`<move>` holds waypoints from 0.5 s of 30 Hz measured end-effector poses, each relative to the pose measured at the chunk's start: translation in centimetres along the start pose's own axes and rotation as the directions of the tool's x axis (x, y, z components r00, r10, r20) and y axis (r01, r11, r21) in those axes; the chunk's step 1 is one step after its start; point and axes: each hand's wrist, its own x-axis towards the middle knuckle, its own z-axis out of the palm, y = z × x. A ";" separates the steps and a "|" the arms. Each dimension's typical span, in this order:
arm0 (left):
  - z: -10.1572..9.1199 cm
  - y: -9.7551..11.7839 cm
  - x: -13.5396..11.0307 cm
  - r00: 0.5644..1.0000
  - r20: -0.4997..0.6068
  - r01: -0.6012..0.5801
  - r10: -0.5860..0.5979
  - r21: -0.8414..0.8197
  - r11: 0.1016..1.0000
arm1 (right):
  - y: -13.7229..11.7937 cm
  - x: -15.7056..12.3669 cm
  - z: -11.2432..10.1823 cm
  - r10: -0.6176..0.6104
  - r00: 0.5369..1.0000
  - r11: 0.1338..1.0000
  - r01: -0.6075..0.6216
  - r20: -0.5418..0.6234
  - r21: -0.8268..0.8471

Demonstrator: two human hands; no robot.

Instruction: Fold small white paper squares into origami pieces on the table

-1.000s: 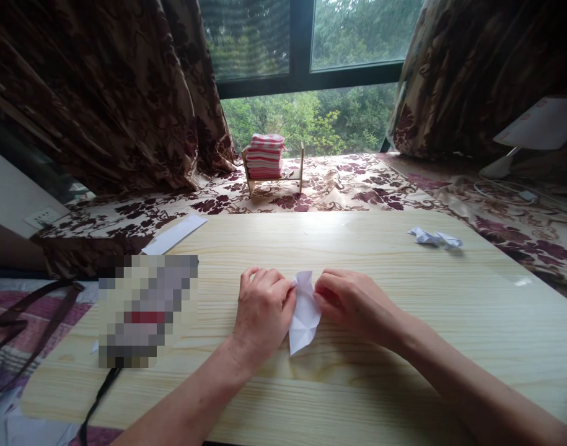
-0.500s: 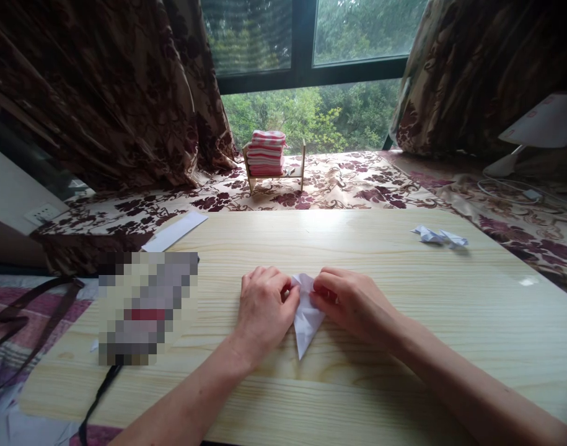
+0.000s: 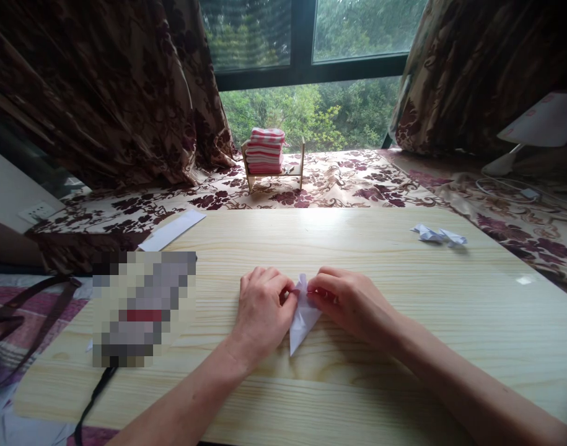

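the left grip [image 3: 263, 305] pinches the left edge of a folded white paper [image 3: 305, 317] between thumb and bent fingers, while the right grip [image 3: 346, 296] takes its right edge with the fingertips. the paper sits between the two, over the middle of the tabletop [image 3: 404, 365]; its short tip shows at the far end and its longer point faces the person. the fingers cover part of both edges, and whether its underside touches the wood cannot be told.

to the left, well apart from the left grip, lies a pixelated object [image 3: 144, 310] with a dark cord [image 3: 93, 396] running off the near edge; its details are hidden. just beyond it a white paper strip [image 3: 173, 230] lies aslant at the tabletop's far left edge. near the far right corner rest small folded paper pieces [image 3: 439, 235], well apart from the right grip.

past the far edge, on a floral cloth [image 3: 352, 179], stands a small rack [image 3: 302, 164] bearing pink-and-white folded fabrics [image 3: 265, 150]. a white lamp [image 3: 541, 121] and its thin cable [image 3: 504, 191] are farther right. dark patterned curtains [image 3: 125, 80] flank the window [image 3: 306, 43], and a brown strap [image 3: 44, 328] lies at the far left.
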 end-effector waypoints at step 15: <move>-0.1 -0.9 0.7 0.999 -0.031 0.040 -0.038 0.057 0.998 | -0.1 0.1 -0.3 0.029 1.000 1.000 -0.029 0.010 -0.003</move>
